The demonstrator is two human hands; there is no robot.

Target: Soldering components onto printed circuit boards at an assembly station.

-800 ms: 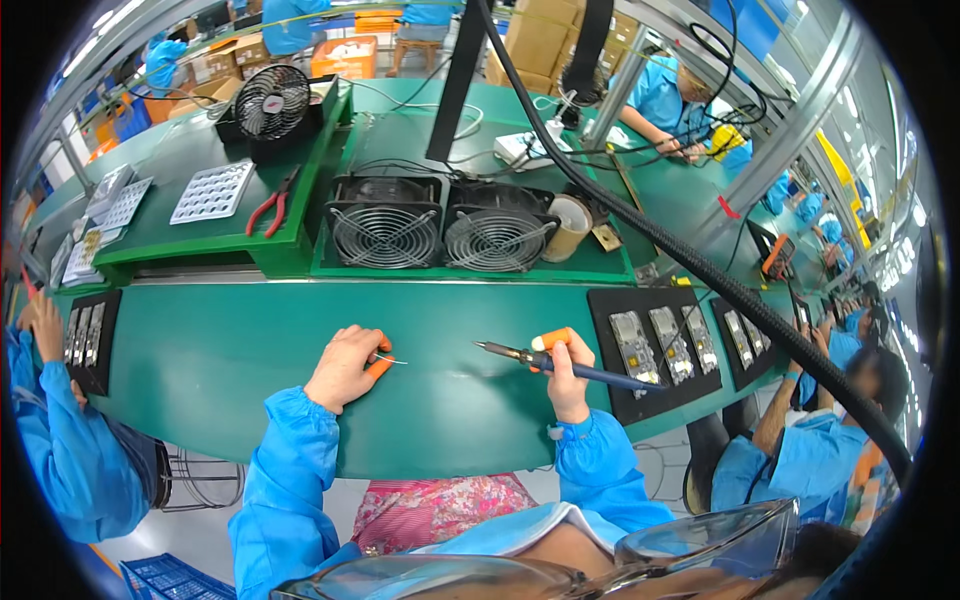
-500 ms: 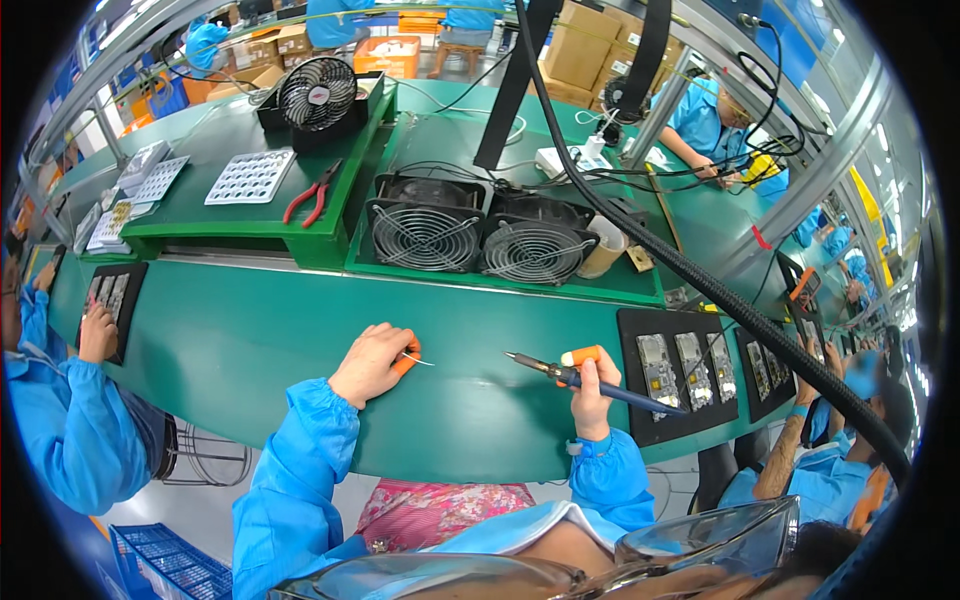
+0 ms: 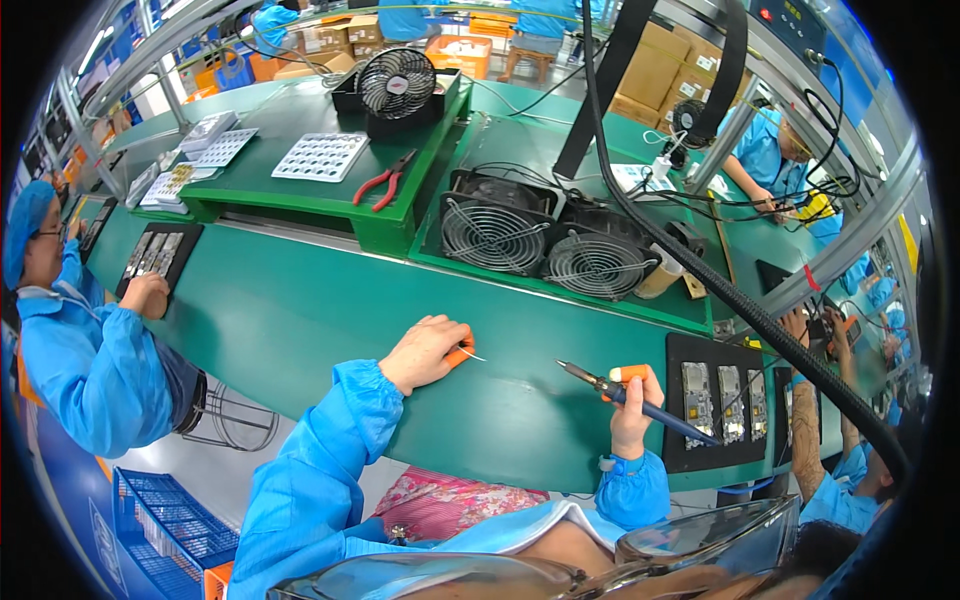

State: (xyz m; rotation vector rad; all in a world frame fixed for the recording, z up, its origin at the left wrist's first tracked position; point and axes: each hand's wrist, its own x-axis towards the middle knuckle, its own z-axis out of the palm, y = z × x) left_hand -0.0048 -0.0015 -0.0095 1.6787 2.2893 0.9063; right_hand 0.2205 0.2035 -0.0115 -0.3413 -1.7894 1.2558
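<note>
My left hand (image 3: 425, 358) rests on the green bench top with its fingers closed on a thin, pale solder wire (image 3: 478, 357), whose short end sticks out. An orange finger cot (image 3: 460, 351) covers a fingertip. To the right, my right hand (image 3: 630, 418) grips a soldering iron (image 3: 655, 413) with a dark blue handle, like a pen. Its metal tip points up and left toward the wire, apart from it. Right of this hand lies a black mat (image 3: 682, 355) bearing several circuit boards (image 3: 697, 392), partly behind the iron's handle end.
Two caged fans (image 3: 597, 262) stand beyond my hands. A raised green shelf (image 3: 385, 235) carries red-handled pliers (image 3: 384, 182), a white tray (image 3: 320, 157) and a desk fan (image 3: 396, 84). A thick black cable (image 3: 740, 300) crosses the right side. Co-workers sit at both sides, one with boards (image 3: 155, 255).
The view has turned left, so the bench appears shifted right and tilted. Both hands keep their grips and stay about the same distance apart. A co-worker's forearms at the right are now raised.
</note>
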